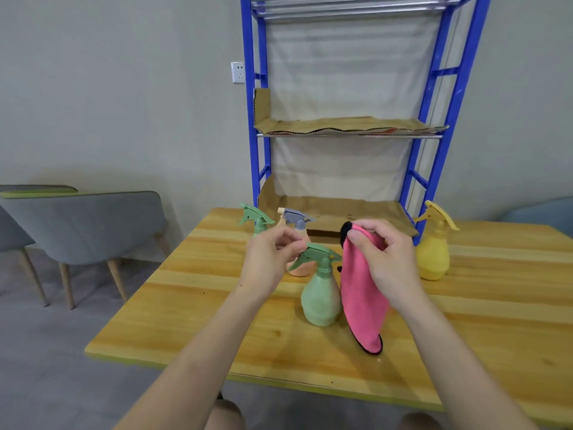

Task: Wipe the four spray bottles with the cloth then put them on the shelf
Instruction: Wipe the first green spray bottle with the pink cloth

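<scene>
Fingers of my right hand are pinching the pink cloth while my left hand is hanging loosely curled, holding nothing.

Hidden behind the left hand: the body of the far green spray bottle. Partly covered by the same hand and by the near green spray bottle: the peach spray bottle. Impossible to tell whether the left fingers touch the near bottle's nozzle. Tucked out of sight inside the right hand: part of the pink cloth. Cut off above: the top of the blue shelf. Cut off at right: the surface; at left, the grey chair.
</scene>
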`<state>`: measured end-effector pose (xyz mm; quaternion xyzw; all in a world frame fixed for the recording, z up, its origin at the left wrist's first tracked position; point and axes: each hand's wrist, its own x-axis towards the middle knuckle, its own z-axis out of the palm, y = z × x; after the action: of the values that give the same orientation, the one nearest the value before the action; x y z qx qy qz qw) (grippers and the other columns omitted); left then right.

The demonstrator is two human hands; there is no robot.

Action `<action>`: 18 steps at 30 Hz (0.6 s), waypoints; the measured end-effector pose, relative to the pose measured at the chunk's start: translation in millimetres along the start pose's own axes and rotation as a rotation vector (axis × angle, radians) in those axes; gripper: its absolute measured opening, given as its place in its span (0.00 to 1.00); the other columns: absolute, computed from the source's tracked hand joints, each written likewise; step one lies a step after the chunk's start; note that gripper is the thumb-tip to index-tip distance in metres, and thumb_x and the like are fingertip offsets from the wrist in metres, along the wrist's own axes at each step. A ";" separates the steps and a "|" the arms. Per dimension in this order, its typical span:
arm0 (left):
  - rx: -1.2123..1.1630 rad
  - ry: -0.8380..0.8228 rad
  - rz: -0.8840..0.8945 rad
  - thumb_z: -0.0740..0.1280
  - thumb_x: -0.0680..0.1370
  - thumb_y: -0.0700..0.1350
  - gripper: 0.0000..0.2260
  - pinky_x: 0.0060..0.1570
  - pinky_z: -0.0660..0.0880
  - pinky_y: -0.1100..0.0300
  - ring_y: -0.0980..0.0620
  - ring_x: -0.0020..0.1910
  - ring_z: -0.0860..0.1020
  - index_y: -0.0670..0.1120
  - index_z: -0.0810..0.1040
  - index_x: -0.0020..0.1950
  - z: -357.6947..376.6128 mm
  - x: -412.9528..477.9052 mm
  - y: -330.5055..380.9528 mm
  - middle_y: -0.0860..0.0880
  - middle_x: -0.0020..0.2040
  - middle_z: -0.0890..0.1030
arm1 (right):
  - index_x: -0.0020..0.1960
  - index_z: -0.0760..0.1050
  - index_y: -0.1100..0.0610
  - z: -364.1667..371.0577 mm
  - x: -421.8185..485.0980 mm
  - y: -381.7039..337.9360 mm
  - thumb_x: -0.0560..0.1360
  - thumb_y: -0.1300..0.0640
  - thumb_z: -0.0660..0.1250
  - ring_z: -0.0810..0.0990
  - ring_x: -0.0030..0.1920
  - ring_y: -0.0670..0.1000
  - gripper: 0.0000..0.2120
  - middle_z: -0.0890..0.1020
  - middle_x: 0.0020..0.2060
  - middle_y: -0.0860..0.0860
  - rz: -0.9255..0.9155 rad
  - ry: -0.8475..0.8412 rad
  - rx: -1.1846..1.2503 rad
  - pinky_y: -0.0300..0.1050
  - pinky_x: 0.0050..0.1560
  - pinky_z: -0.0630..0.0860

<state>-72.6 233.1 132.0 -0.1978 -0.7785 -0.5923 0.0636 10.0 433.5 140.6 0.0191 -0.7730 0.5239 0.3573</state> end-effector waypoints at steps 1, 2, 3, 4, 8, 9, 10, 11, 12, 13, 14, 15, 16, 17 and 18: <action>-0.005 0.000 0.009 0.76 0.76 0.40 0.07 0.51 0.84 0.47 0.50 0.40 0.85 0.52 0.84 0.44 3.8 -1.0 0.6 0.51 0.39 0.86 | 0.51 0.85 0.49 -0.7 2.2 -1.1 0.78 0.59 0.73 0.81 0.55 0.43 0.06 0.85 0.50 0.43 -0.023 0.000 -0.021 0.33 0.56 0.73; -0.012 0.002 0.017 0.76 0.77 0.40 0.07 0.50 0.83 0.49 0.53 0.39 0.84 0.52 0.85 0.43 6.6 -1.7 0.6 0.51 0.39 0.86 | 0.51 0.85 0.50 -0.4 4.0 -2.1 0.77 0.60 0.74 0.81 0.55 0.42 0.06 0.85 0.50 0.43 -0.038 -0.013 -0.040 0.32 0.56 0.73; -0.016 0.002 0.025 0.75 0.77 0.40 0.07 0.50 0.83 0.53 0.55 0.39 0.83 0.52 0.85 0.43 8.5 -2.5 0.4 0.52 0.39 0.86 | 0.50 0.86 0.50 0.6 5.2 -3.1 0.77 0.60 0.74 0.81 0.55 0.41 0.06 0.84 0.50 0.43 -0.046 -0.040 -0.062 0.30 0.56 0.72; -0.011 0.004 0.036 0.75 0.78 0.40 0.08 0.49 0.81 0.58 0.58 0.40 0.83 0.53 0.86 0.44 9.6 -3.9 0.1 0.54 0.41 0.86 | 0.50 0.86 0.50 2.3 6.0 -2.8 0.77 0.60 0.74 0.81 0.55 0.41 0.06 0.84 0.50 0.43 -0.045 -0.074 -0.082 0.30 0.56 0.72; 0.021 0.040 0.066 0.72 0.80 0.41 0.08 0.48 0.73 0.74 0.67 0.48 0.81 0.53 0.87 0.51 8.1 -8.8 -3.6 0.59 0.48 0.86 | 0.51 0.87 0.49 13.6 6.7 3.3 0.77 0.59 0.74 0.80 0.56 0.43 0.06 0.84 0.50 0.41 -0.065 -0.162 -0.128 0.39 0.59 0.74; 0.018 0.040 0.068 0.72 0.80 0.41 0.08 0.49 0.73 0.73 0.66 0.49 0.81 0.53 0.87 0.51 7.9 -9.4 -4.9 0.59 0.49 0.86 | 0.51 0.87 0.49 17.2 7.4 4.3 0.77 0.58 0.74 0.80 0.56 0.44 0.06 0.84 0.50 0.40 -0.086 -0.175 -0.146 0.42 0.60 0.74; 0.013 0.037 0.067 0.72 0.80 0.41 0.08 0.50 0.74 0.72 0.65 0.50 0.82 0.53 0.87 0.52 7.9 -9.8 -5.7 0.59 0.49 0.87 | 0.52 0.87 0.48 21.3 8.4 5.1 0.78 0.57 0.74 0.79 0.57 0.45 0.06 0.83 0.49 0.39 -0.109 -0.193 -0.178 0.44 0.60 0.74; 0.006 0.033 0.063 0.71 0.80 0.41 0.08 0.50 0.74 0.71 0.64 0.50 0.82 0.53 0.87 0.52 8.3 -9.7 -5.9 0.59 0.49 0.87 | 0.52 0.87 0.48 25.4 9.3 5.4 0.78 0.57 0.74 0.78 0.57 0.45 0.06 0.83 0.49 0.38 -0.136 -0.216 -0.220 0.43 0.61 0.72; -0.002 0.029 0.060 0.71 0.80 0.41 0.08 0.51 0.75 0.70 0.64 0.50 0.82 0.53 0.87 0.52 8.8 -9.4 -5.8 0.59 0.48 0.87 | 0.52 0.87 0.48 29.2 10.2 5.8 0.78 0.57 0.73 0.77 0.56 0.46 0.07 0.83 0.49 0.38 -0.164 -0.239 -0.269 0.40 0.61 0.69; -0.010 0.026 0.059 0.71 0.81 0.41 0.08 0.51 0.75 0.70 0.64 0.50 0.82 0.53 0.87 0.52 9.2 -9.1 -5.6 0.60 0.48 0.87 | 0.53 0.87 0.49 32.2 10.8 6.7 0.78 0.57 0.73 0.76 0.55 0.47 0.07 0.82 0.49 0.39 -0.192 -0.260 -0.316 0.35 0.60 0.67; -0.012 0.024 0.061 0.71 0.81 0.41 0.09 0.51 0.76 0.69 0.63 0.50 0.82 0.54 0.87 0.51 9.5 -8.7 -5.4 0.60 0.48 0.87 | 0.54 0.87 0.50 34.3 11.1 8.6 0.78 0.57 0.74 0.75 0.54 0.48 0.07 0.82 0.49 0.40 -0.220 -0.273 -0.354 0.31 0.58 0.64; -0.014 0.023 0.063 0.71 0.81 0.41 0.08 0.51 0.76 0.68 0.63 0.51 0.83 0.54 0.87 0.52 9.7 -8.4 -5.6 0.60 0.48 0.87 | 0.54 0.87 0.51 35.3 10.5 11.1 0.77 0.57 0.74 0.75 0.53 0.49 0.07 0.82 0.49 0.42 -0.244 -0.277 -0.380 0.28 0.57 0.63; -0.017 0.025 0.061 0.71 0.81 0.41 0.08 0.52 0.76 0.67 0.63 0.51 0.83 0.53 0.87 0.52 9.7 -8.1 -6.2 0.60 0.48 0.87 | 0.54 0.87 0.52 35.0 9.3 13.6 0.77 0.57 0.74 0.75 0.51 0.50 0.07 0.82 0.48 0.43 -0.258 -0.275 -0.395 0.27 0.56 0.63; -0.018 0.027 0.056 0.71 0.81 0.41 0.08 0.52 0.76 0.67 0.63 0.51 0.83 0.53 0.87 0.52 9.6 -8.1 -6.3 0.59 0.49 0.87 | 0.54 0.87 0.52 33.5 7.9 16.2 0.77 0.57 0.74 0.74 0.51 0.50 0.07 0.82 0.48 0.43 -0.264 -0.269 -0.402 0.27 0.55 0.64; -0.013 0.029 0.050 0.71 0.81 0.41 0.07 0.52 0.75 0.67 0.64 0.51 0.82 0.53 0.86 0.52 9.6 -8.0 -6.5 0.59 0.49 0.86 | 0.54 0.87 0.53 31.2 6.6 18.8 0.77 0.58 0.74 0.74 0.50 0.50 0.07 0.82 0.48 0.43 -0.264 -0.261 -0.406 0.27 0.55 0.64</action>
<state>-66.5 238.9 120.7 -0.2093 -0.7684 -0.5983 0.0883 -19.2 418.6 123.3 0.1152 -0.8926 0.3000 0.3162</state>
